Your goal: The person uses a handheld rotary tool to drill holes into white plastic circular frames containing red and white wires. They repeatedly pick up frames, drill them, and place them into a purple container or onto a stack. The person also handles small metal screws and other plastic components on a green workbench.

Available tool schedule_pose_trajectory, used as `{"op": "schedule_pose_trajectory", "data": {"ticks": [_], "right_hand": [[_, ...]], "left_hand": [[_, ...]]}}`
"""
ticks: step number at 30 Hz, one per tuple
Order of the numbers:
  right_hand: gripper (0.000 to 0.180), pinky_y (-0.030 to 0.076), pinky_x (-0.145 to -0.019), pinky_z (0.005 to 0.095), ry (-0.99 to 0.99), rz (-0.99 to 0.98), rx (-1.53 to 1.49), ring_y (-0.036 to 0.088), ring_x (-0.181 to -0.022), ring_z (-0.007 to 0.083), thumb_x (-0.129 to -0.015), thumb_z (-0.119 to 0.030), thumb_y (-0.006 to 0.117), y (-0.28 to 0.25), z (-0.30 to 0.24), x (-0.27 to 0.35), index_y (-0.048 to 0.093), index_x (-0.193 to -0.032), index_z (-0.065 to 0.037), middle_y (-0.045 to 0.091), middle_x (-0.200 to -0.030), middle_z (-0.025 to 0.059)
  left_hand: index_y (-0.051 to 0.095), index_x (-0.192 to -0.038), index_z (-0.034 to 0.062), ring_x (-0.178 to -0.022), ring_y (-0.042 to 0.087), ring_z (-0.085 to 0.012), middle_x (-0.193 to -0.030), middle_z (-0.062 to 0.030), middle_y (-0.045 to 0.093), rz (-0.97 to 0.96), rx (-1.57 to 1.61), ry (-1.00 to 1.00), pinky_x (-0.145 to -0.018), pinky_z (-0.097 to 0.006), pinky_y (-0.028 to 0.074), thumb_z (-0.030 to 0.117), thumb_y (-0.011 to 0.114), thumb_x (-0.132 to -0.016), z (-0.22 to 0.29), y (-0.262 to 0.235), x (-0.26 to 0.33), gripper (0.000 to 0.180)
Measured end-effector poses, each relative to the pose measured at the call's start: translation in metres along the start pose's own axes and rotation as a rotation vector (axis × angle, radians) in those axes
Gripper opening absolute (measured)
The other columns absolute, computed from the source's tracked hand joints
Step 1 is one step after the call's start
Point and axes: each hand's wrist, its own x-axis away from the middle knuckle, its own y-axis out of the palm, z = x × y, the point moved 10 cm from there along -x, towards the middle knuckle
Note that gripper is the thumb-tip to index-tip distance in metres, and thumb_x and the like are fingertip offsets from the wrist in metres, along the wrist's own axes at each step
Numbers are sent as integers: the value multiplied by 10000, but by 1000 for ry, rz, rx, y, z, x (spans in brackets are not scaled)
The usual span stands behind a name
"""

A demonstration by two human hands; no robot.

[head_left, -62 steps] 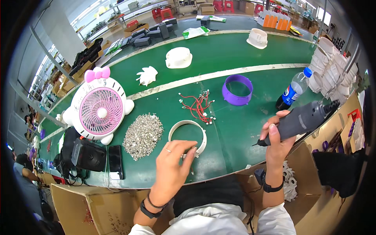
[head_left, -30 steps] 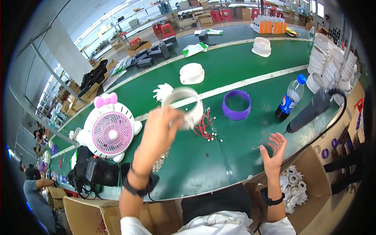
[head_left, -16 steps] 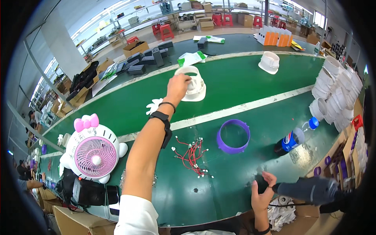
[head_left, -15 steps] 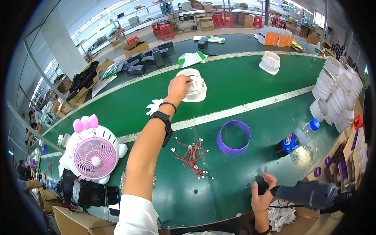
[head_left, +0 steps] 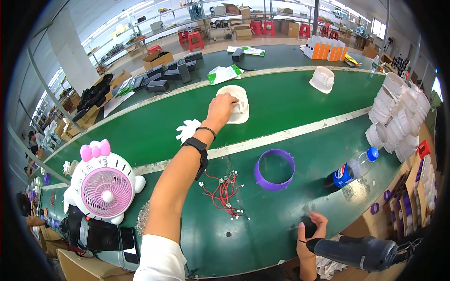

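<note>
My left hand [head_left: 222, 110] reaches far out over the green belt [head_left: 276, 105], fingers closed on a white plastic housing [head_left: 241, 105] that stands there. Beside that wrist lies a white fan blade [head_left: 187, 130]. Low on the right, my right hand [head_left: 313, 234] rests at the near bench, thumb and fingers curled about a small black object [head_left: 308, 227] whose kind I cannot make out. Just beside it is a dark powered screwdriver [head_left: 361, 253], partly in front of the wrist. Red wires with white connectors [head_left: 223, 193] and a purple ring [head_left: 257, 174] lie between my arms.
A pink and white fan [head_left: 107, 187] stands left, near small metal parts [head_left: 143, 218]. At right are a cola bottle [head_left: 349, 173] and piled white housings [head_left: 398, 112]. Another white housing [head_left: 322, 79] sits farther along the belt. Dark boxes [head_left: 164, 72] lie beyond it.
The view has shifted slightly. My left hand stays at the white housing, which now looks more tilted or turned. My right hand keeps its place by the black object and the screwdriver.
</note>
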Motion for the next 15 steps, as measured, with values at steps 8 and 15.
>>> {"op": "schedule_pose_trajectory", "data": {"ticks": [8,15], "right_hand": [[364,431,-989,360,12,15,-26,563,-1053,236,-847,-13,657,-1,-2,3,525,-1183,30,573,-1134,134],[384,432,-952,371,9,-9,-21,556,-1045,274,-811,-19,681,-2,0,0,530,-1161,30,571,-1147,168]], "left_hand": [[770,-1009,90,-964,632,-368,-1001,-134,696,26,7,-21,-876,-461,502,175,636,-892,8,9,-5,197],[776,-1015,117,-955,641,-367,-1000,-138,694,8,30,3,-870,-466,516,174,635,-897,18,22,-13,193]]}}
